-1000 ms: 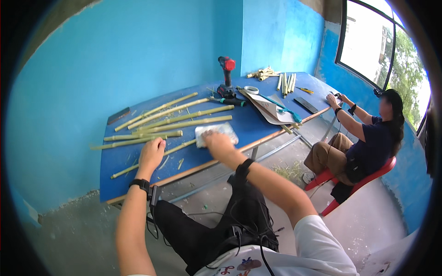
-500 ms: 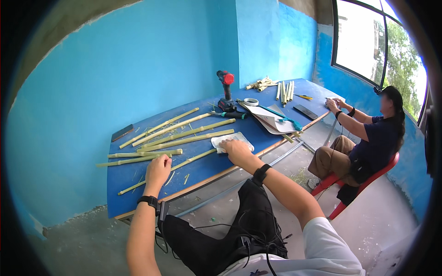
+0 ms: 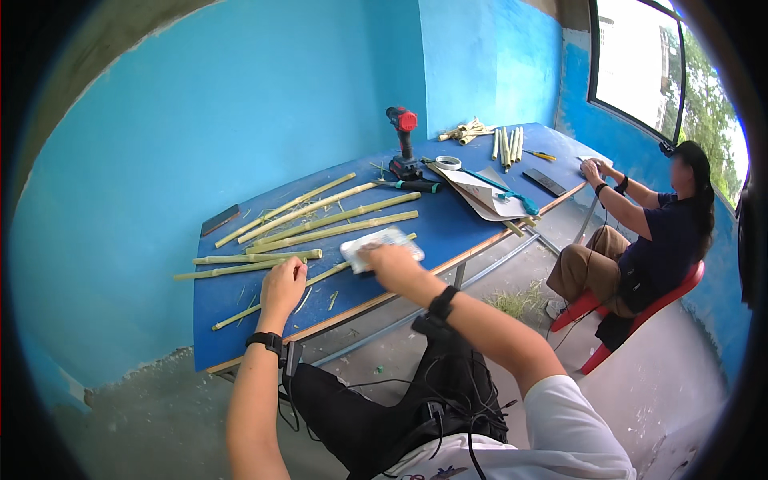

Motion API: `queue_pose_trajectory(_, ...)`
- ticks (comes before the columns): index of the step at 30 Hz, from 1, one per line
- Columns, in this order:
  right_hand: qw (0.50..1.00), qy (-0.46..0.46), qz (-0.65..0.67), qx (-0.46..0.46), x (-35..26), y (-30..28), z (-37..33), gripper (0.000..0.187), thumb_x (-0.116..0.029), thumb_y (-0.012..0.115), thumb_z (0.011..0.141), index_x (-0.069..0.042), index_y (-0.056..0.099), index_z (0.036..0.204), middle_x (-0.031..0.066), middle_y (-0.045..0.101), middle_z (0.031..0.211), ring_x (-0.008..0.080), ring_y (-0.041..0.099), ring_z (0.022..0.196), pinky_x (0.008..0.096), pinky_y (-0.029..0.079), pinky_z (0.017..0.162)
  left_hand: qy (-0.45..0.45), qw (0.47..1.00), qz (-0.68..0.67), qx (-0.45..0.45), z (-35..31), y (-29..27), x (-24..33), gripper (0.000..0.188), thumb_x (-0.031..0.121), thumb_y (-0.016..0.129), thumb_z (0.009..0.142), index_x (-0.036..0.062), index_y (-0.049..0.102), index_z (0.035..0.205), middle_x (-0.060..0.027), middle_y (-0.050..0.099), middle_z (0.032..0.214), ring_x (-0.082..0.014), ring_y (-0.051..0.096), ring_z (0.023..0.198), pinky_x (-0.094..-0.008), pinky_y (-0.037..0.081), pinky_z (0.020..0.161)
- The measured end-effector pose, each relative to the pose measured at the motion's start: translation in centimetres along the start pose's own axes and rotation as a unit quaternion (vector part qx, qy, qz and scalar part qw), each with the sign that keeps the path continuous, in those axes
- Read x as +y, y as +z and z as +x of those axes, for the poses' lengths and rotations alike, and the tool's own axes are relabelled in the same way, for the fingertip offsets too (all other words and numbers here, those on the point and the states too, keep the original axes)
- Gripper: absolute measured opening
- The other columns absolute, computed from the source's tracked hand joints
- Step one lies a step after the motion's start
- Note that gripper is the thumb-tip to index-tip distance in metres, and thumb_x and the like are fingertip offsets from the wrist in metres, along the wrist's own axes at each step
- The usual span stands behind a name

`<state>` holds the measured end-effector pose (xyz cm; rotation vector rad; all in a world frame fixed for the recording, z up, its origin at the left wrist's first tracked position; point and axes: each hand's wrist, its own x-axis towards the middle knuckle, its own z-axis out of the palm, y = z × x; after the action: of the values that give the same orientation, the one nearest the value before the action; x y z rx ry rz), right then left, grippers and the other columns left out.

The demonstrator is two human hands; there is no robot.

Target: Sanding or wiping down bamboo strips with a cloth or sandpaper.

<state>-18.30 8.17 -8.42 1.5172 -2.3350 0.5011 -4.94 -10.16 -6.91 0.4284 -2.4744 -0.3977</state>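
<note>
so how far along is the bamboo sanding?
Done: hard to tell; no stick looks clearly finished. In hand: left hand pins a thin bamboo stick on the blue table; right hand presses a pale sanding pad near its far end. Left: roughly eight longer sticks lie untouched behind it.

On the blue tabletop (image 3: 448, 228), the left hand (image 3: 282, 290) presses down on a thin bamboo stick (image 3: 312, 280); the right hand (image 3: 390, 260) lies on a pale sanding pad (image 3: 376, 244) over it. More bamboo stalks (image 3: 320, 216) lie beyond, a red cordless drill (image 3: 402, 144) behind them
</note>
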Motion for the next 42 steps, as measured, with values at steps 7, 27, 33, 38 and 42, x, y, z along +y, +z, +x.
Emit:
queue_pose_trajectory(7,0.996,-0.041,-0.002,0.083,5.7,-0.6,-1.4,0.029,-0.002,0.053,0.073,-0.006,0.058,0.101,0.0142,0.062,0.097,0.0321,0.061,0.088,0.0396,0.049,0.073,0.019,1.000,0.018,-0.003,0.3,-0.2,0.5,0.018,0.021,0.050,0.086,0.0051,0.056,0.083,-0.0153,0.061,0.076,-0.0343,0.058,0.076,-0.0439,0.045,0.066)
queue_pose_trajectory(27,0.990,-0.060,0.031,-0.127,-0.1,-7.0,-1.1,0.036,0.004,0.052,0.067,-0.002,0.061,0.102,0.0164,0.064,0.093,0.0322,0.062,0.078,0.0392,0.049,0.066,0.222,0.937,-0.007,-0.270,1.9,-4.9,4.5,0.020,0.019,0.062,0.077,0.0025,0.052,0.074,-0.0145,0.056,0.067,-0.0356,0.054,0.063,-0.0422,0.041,0.056)
queue_pose_trajectory(33,0.962,-0.055,0.033,-0.266,-0.6,-10.3,1.0,0.032,0.005,0.052,0.068,-0.001,0.062,0.098,0.0161,0.063,0.092,0.0331,0.061,0.080,0.0387,0.048,0.067,0.276,0.924,0.023,-0.264,2.6,-4.7,4.1,0.022,0.018,0.068,0.071,0.0043,0.051,0.071,-0.0112,0.055,0.067,-0.0323,0.055,0.062,-0.0401,0.041,0.054)
queue_pose_trajectory(38,0.952,-0.102,0.091,-0.276,0.7,-11.0,6.6,0.030,0.007,0.049,0.068,-0.001,0.063,0.093,0.0171,0.063,0.086,0.0349,0.058,0.084,0.0389,0.046,0.072,0.244,0.948,0.030,-0.202,3.9,-4.4,3.0,0.021,0.019,0.067,0.073,0.0047,0.051,0.076,-0.0102,0.056,0.071,-0.0309,0.057,0.067,-0.0398,0.044,0.057)
queue_pose_trajectory(42,0.968,-0.136,0.107,-0.182,2.3,-10.5,9.1,0.026,0.007,0.049,0.067,0.001,0.062,0.088,0.0197,0.060,0.081,0.0379,0.056,0.082,0.0394,0.045,0.070,0.200,0.967,0.029,-0.152,3.9,-3.2,1.9,0.022,0.020,0.067,0.074,0.0049,0.050,0.077,-0.0102,0.055,0.071,-0.0316,0.057,0.067,-0.0402,0.044,0.057)
